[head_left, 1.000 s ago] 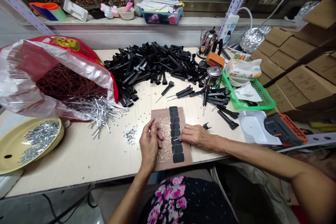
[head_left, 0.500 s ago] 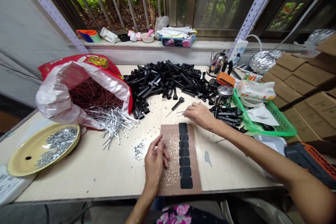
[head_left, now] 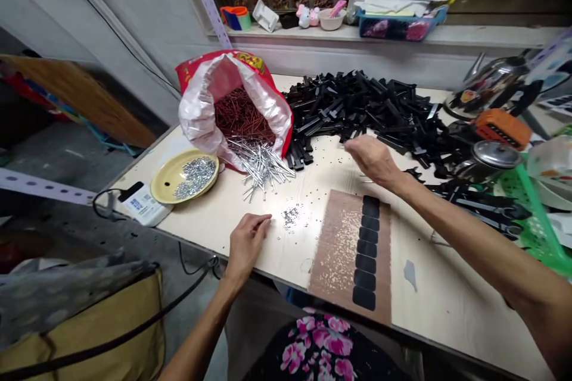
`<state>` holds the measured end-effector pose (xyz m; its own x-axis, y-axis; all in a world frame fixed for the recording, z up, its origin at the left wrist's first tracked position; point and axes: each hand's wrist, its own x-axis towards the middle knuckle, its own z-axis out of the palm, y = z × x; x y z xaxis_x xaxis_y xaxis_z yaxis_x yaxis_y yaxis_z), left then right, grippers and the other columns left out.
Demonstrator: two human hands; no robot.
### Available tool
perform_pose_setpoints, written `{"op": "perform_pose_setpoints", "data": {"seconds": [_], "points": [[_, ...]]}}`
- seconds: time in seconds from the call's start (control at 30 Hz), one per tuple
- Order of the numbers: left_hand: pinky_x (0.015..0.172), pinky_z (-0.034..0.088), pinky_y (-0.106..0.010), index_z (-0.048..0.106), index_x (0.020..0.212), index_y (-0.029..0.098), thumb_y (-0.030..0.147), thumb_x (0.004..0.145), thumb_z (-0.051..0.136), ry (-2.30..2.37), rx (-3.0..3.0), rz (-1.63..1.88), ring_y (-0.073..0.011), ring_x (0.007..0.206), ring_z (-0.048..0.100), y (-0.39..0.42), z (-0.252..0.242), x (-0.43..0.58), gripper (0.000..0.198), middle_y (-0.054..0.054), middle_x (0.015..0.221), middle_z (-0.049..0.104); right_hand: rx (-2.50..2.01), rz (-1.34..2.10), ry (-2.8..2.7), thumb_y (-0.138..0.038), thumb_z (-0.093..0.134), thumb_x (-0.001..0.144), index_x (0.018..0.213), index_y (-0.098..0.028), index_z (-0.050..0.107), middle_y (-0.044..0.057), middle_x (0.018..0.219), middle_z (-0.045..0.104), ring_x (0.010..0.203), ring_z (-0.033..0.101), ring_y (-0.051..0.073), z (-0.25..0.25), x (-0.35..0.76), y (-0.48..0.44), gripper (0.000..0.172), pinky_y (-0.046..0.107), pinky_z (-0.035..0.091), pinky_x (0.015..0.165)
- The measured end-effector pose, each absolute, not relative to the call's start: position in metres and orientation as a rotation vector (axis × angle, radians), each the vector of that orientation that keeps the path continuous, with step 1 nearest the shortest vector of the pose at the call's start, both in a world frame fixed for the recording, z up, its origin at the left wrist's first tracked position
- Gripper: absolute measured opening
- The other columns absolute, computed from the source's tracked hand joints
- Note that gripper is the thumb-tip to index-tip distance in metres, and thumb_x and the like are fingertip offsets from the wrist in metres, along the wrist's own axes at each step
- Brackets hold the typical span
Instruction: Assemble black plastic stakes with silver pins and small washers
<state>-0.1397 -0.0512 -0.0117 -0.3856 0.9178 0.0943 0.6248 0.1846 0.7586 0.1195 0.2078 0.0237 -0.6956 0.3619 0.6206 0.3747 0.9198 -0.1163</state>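
My left hand point(head_left: 248, 244) is just left of a small scatter of tiny metal nuts or washers point(head_left: 291, 216), its fingers pressed together. Whatever may be between its fingertips is too small to see. My right hand point(head_left: 373, 162) is closed at the front of a heap of black plastic parts point(head_left: 366, 101), and what it grips is hidden. A thin metal rod point(head_left: 367, 181) shows just below it. Between the hands and nearer the table's front edge lies a brown board point(head_left: 328, 256) with a column of black square pads point(head_left: 367, 249).
At the left are a yellow dish point(head_left: 161, 181) of small metal pieces and a red-and-white sack point(head_left: 199, 113) of reddish rods, with silver bolts point(head_left: 266, 169) spilling out. A metal pot point(head_left: 496, 155), black wrenches point(head_left: 482, 208) and a green basket point(head_left: 531, 208) stand right.
The view has swung left. My left hand has moved from the board's left edge to beside the small nuts. My right hand has moved to where a loose black part lay.
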Motion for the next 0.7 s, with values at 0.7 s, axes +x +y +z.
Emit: {"op": "perform_pose_setpoints", "data": {"seconds": [0.7], "points": [[0.063, 0.049, -0.021, 0.067, 0.085, 0.01, 0.031, 0.065, 0.077, 1.352, 0.391, 1.555, -0.009, 0.058, 0.058, -0.043, 0.031, -0.059, 0.03, -0.002, 0.067, 0.065, -0.723, 0.616, -2.402, -0.021, 0.043, 0.095, 0.112, -0.02, 0.065, 0.005, 0.083, 0.056, 0.074, 0.054, 0.013, 0.038, 0.099, 0.024, 0.028, 0.023, 0.046, 0.062]]}}
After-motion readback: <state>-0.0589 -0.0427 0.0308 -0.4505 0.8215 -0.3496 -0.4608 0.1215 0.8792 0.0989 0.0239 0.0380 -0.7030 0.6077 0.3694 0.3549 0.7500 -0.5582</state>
